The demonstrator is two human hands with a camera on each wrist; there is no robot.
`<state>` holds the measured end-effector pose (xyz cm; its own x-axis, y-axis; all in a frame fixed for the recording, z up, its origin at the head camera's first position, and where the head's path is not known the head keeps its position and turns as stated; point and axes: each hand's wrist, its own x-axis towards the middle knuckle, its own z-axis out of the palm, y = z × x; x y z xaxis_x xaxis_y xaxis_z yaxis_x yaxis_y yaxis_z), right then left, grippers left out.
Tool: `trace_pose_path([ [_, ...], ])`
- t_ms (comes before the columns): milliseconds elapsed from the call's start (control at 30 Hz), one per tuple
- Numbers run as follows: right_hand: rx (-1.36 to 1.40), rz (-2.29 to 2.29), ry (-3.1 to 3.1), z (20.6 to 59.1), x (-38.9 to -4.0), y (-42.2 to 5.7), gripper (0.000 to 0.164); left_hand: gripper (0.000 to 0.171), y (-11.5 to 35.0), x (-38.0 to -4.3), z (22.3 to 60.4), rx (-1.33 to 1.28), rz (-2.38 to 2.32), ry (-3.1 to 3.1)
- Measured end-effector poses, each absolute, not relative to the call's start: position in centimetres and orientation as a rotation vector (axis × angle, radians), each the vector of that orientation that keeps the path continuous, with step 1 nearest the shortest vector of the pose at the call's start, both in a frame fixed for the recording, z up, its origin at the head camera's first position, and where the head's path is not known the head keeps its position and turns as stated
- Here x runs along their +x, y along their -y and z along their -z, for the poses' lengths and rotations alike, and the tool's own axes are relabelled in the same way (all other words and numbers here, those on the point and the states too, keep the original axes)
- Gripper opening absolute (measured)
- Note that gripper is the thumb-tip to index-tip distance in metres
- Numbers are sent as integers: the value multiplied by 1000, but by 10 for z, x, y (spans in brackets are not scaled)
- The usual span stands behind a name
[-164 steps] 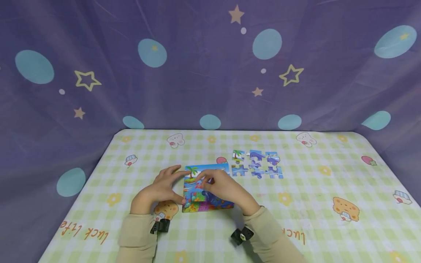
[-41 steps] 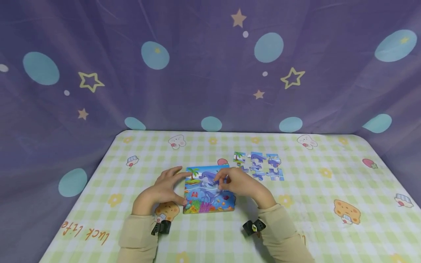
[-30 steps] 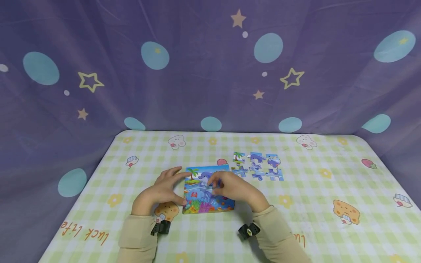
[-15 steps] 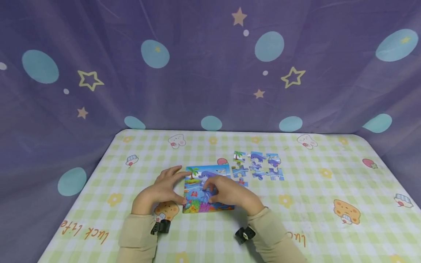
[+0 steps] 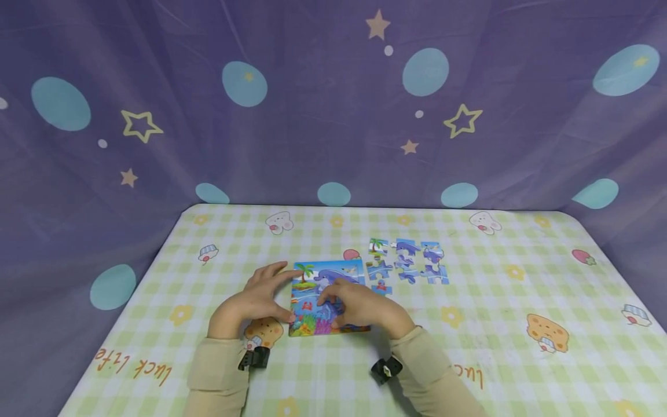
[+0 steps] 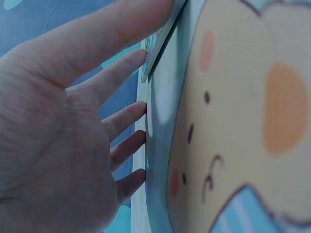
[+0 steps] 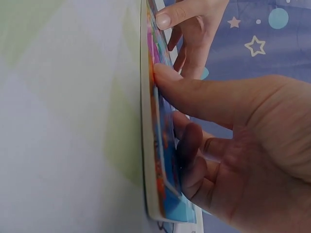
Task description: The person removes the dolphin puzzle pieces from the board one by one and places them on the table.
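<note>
A dolphin puzzle board (image 5: pixel 307 295) lies on the table in the head view, with a palm tree, a crab and coral in its picture. My left hand (image 5: pixel 255 298) rests at its left edge, fingers spread and fairly straight, thumb and index finger touching it. In the left wrist view the left hand (image 6: pixel 58 141) has its fingertips on the table. My right hand (image 5: pixel 362 307) is over the board's lower middle, its curled fingers and thumb pinching at a puzzle piece largely hidden below. The right wrist view shows the right thumb (image 7: pixel 194 94) pressed on the board's surface.
Several loose puzzle pieces (image 5: pixel 406 260) lie in rows right of the board. One with a crab, a puzzle piece (image 5: pixel 382 287), sits close to the right hand. A checked cloth (image 5: pixel 500 313) covers the table, and a purple curtain (image 5: pixel 333 133) hangs behind.
Since the oldest frame, a crab puzzle piece has appeared beside the board. My right hand has moved from the board's right side to its lower middle; the left hand stays put.
</note>
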<state>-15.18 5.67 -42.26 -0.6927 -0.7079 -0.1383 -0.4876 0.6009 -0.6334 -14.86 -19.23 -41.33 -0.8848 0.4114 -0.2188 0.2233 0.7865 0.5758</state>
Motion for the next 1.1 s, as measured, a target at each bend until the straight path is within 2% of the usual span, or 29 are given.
trace_pose_path([
  [500,-1024,889,-2389,424,-153,-58,39,89,192,-147,413,487,-790,-2641],
  [833,-955,884,-2447,421,-152,-55,39,89,193,-151,415,491,-789,-2640],
  [1100,-933,980,-2391,417,-152,-58,27,87,193,-150,417,463,-775,-2644],
])
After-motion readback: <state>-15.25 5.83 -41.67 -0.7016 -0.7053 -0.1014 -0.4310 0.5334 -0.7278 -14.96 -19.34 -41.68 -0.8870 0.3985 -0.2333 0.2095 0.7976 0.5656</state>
